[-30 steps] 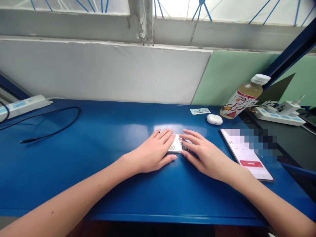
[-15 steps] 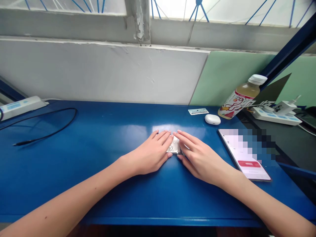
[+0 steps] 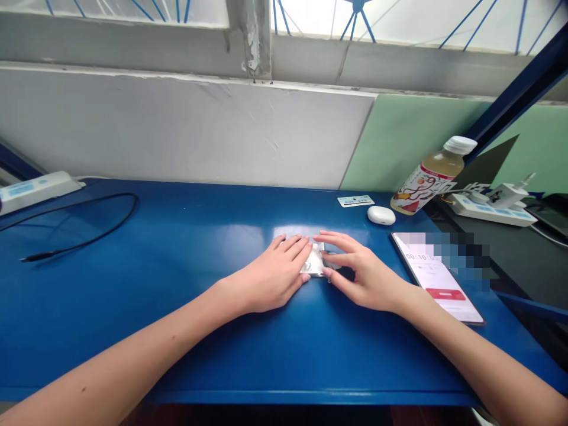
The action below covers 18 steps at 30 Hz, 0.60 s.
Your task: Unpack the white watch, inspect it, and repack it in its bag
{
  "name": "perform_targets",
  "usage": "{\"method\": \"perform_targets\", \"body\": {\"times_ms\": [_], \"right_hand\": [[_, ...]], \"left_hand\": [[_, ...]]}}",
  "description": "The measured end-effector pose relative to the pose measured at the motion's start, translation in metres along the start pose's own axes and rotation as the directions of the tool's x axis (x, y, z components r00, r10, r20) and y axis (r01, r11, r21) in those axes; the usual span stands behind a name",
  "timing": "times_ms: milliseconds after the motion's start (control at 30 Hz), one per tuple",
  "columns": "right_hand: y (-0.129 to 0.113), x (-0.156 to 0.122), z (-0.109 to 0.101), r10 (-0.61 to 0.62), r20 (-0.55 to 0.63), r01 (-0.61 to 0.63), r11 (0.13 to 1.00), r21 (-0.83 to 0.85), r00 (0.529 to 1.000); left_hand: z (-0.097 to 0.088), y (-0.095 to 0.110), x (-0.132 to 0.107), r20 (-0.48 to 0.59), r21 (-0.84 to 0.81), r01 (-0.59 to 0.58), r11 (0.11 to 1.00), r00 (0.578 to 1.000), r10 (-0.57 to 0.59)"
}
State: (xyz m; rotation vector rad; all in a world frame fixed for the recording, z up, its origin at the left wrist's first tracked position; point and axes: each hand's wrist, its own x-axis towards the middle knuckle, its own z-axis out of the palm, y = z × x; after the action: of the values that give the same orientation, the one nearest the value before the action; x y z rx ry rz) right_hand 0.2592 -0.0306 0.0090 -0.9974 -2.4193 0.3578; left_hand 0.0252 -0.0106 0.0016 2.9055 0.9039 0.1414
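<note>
A small white packet (image 3: 315, 260) with a shiny, clear-looking wrapping lies on the blue desk between my hands. My left hand (image 3: 277, 273) rests flat over its left part, fingers together and stretched out, hiding much of it. At the packet's right edge, my right hand (image 3: 357, 269) has its fingers apart. Its thumb and middle fingertip are at that edge, while the index finger reaches past the far corner. Whether those fingertips press on the wrapping is too small to tell.
On the right lie a phone (image 3: 437, 278), a white earbud case (image 3: 381, 215) and a card (image 3: 356, 201). Behind them stand a drink bottle (image 3: 428, 177) and a power strip (image 3: 492, 208). A black cable (image 3: 110, 232) and another power strip (image 3: 39, 190) are at the left.
My right hand has spread its fingers and drawn slightly back toward the right, showing more of the packet's right edge. My left hand has hardly moved.
</note>
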Motion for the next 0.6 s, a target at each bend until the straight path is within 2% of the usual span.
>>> {"method": "perform_targets", "body": {"times_ms": [133,300,433,600], "right_hand": [[0.016,-0.003,-0.003,0.091,-0.060,-0.093,0.995,-0.043,0.994],[0.033,-0.006,-0.003,0.067,-0.032,-0.070,0.992,-0.109,0.997],[0.026,-0.003,-0.006,0.131,-0.049,-0.128,0.990,0.057,0.990],[0.017,0.001,-0.019,0.234,-0.156,-0.176,0.932,0.316,0.960]], "left_hand": [[-0.002,-0.002,-0.001,0.009,-0.036,-0.007,0.999,1.000,0.007],[-0.004,-0.005,-0.002,0.001,-0.068,-0.013,0.998,1.000,0.014],[-0.006,-0.007,-0.003,-0.029,-0.133,-0.048,0.990,0.999,0.045],[-0.012,-0.008,-0.003,-0.132,-0.263,-0.121,0.957,0.987,0.089]]}}
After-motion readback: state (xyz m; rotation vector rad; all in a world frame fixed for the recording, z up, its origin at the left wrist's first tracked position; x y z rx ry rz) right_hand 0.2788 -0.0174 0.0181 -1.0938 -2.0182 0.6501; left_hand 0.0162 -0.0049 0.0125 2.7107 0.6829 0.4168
